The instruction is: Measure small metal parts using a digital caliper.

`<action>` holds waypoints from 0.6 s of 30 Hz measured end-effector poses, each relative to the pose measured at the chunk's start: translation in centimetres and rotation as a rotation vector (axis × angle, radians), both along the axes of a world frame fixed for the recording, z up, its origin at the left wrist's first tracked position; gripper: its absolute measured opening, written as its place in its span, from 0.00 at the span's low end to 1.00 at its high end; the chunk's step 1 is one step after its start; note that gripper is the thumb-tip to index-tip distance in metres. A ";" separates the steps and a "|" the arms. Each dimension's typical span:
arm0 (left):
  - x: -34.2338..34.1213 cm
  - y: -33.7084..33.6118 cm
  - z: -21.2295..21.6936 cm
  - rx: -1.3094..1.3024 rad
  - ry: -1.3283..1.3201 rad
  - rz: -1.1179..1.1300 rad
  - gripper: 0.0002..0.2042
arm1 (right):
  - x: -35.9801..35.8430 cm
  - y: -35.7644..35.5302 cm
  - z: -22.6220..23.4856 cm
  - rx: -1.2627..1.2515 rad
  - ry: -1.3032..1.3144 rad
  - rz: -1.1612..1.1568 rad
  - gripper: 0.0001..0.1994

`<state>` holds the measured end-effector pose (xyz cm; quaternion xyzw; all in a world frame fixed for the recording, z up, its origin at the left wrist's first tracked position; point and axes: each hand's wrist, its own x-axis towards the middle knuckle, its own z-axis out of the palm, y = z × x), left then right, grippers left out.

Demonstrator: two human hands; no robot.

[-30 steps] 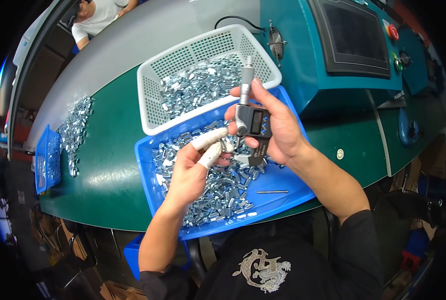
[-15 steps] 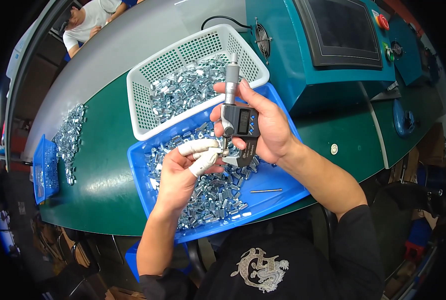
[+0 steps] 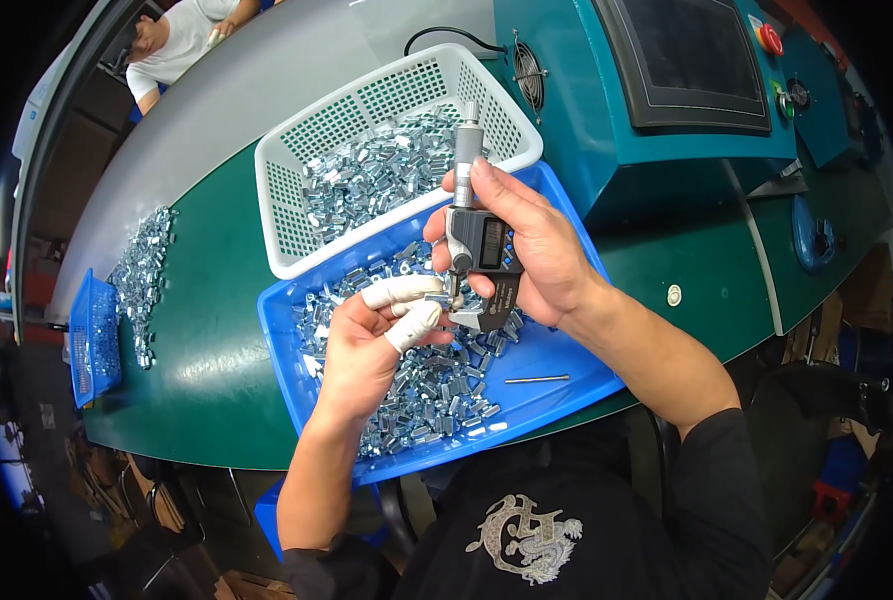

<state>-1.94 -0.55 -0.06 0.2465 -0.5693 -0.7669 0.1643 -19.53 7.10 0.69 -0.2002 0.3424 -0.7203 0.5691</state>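
My right hand is closed round a digital micrometer, with the thumb up by its silver thimble and the frame hanging below. White finger cots cover the thumb and index finger of my left hand. Between those fingertips a small shiny metal part is pinched, right at the micrometer's jaws; the fingers hide most of it. Beneath both hands lies a blue tray holding a heap of zinc-coloured metal parts. A thin metal rod rests on the tray's bare right side.
Behind the tray stands a white perforated basket of similar parts. A teal machine with a dark screen occupies the far right. At left are a loose pile of parts and a small blue basket. Another person sits across.
The whole view has shifted very slightly. Both hands keep their hold, the micrometer staying around the same spot by the left fingertips. The person across has moved an arm a little.
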 end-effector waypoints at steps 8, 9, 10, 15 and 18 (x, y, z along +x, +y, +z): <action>0.0 0.0 -0.1 -0.003 0.004 0.010 0.12 | 0.0 0.0 -0.1 0.003 -0.004 0.000 0.20; 0.0 0.0 -0.1 -0.004 0.002 0.014 0.11 | 0.0 0.0 0.0 0.005 -0.004 0.000 0.20; 0.0 0.0 -0.1 -0.005 0.000 0.018 0.11 | 0.0 0.0 0.1 0.007 -0.005 0.000 0.20; 0.0 -0.3 -0.4 -0.033 -0.014 -0.002 0.11 | 0.1 0.0 0.1 0.043 0.037 -0.008 0.21; 0.0 -0.5 -0.6 -0.069 -0.033 -0.001 0.10 | 0.0 -0.1 0.0 0.038 0.052 0.003 0.22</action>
